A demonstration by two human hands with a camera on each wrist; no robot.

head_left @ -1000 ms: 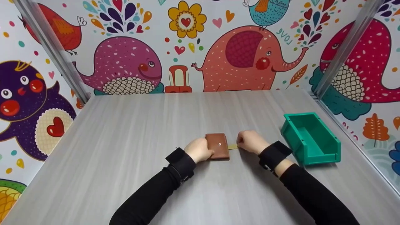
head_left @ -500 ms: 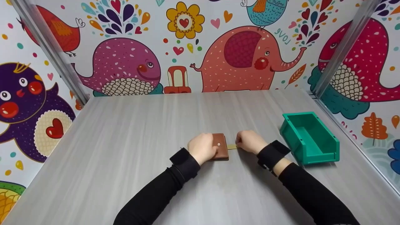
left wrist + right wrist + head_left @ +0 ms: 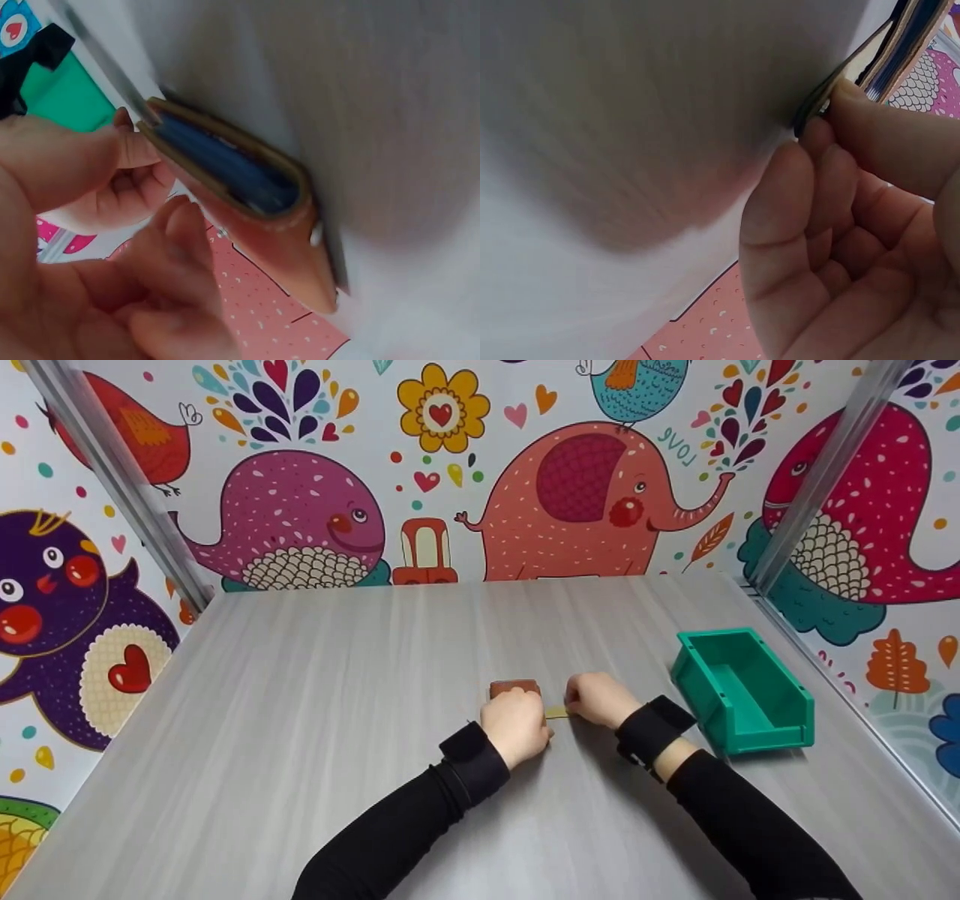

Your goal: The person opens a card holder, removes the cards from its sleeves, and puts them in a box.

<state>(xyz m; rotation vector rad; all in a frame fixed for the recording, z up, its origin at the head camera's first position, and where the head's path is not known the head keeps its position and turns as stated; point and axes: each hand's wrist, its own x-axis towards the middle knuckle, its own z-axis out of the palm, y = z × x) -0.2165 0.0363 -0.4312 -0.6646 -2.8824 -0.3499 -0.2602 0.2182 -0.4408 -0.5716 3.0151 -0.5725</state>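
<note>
A brown wallet [image 3: 514, 685] lies on the table, mostly hidden under my left hand [image 3: 516, 727] in the head view. Its end shows in the left wrist view, with blue layers inside the brown cover [image 3: 277, 259]. My left thumb [image 3: 75, 157] touches the wallet's edge by the strap, while the loosely curled left fingers [image 3: 184, 232] stay close over its face. Off the wallet's right side sticks a short yellowish strap [image 3: 556, 712]. My right hand [image 3: 600, 699] pinches the strap's outer end between thumb and forefinger, as the right wrist view shows.
An open green plastic bin [image 3: 705, 705] stands on the right of the grey table [image 3: 337, 675], just beyond the right wrist. Walls [image 3: 450, 472] printed with cartoon animals close off the back and sides, with metal posts at the corners.
My left hand has left its grip on the wallet's left edge and moved right across the cover to its right edge. My right hand keeps its place at the strap.
</note>
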